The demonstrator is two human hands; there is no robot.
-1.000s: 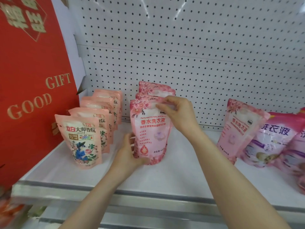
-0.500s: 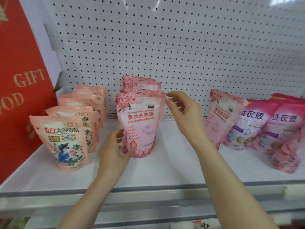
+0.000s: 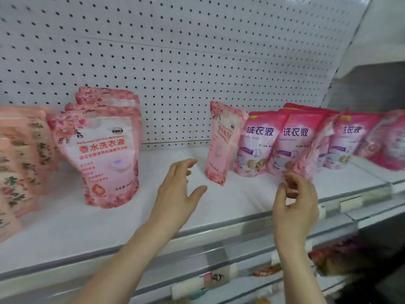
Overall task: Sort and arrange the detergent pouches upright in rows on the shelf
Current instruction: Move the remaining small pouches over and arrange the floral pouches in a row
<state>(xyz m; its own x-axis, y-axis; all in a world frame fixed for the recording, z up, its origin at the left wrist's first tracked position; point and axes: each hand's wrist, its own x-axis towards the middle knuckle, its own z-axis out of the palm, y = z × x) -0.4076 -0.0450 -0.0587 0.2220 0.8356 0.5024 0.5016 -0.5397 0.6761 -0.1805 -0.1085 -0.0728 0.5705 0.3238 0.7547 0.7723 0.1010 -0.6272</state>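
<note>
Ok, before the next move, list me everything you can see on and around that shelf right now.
Peach floral pouches: several, blurred so no exact count, peach-pink, far left of the shelf, in a row running front to back.
Pale pink rose-print pouches: at least two, upright, one behind the other, left of centre.
Lone rose-print pouch: one, pale pink, turned at an angle, leaning right, centre-right.
Magenta pouches: at least four, bright pink with purple lettering, crowded and tilted on the right.
Shelf: one, white, metal front rail.
Pegboard back panel: one, white, behind the shelf.
Lower shelf goods: blurred, reddish, bottom right.
Left hand: open, empty, above the shelf.
Right hand: fingers curled, empty, near the magenta pouches.
</note>
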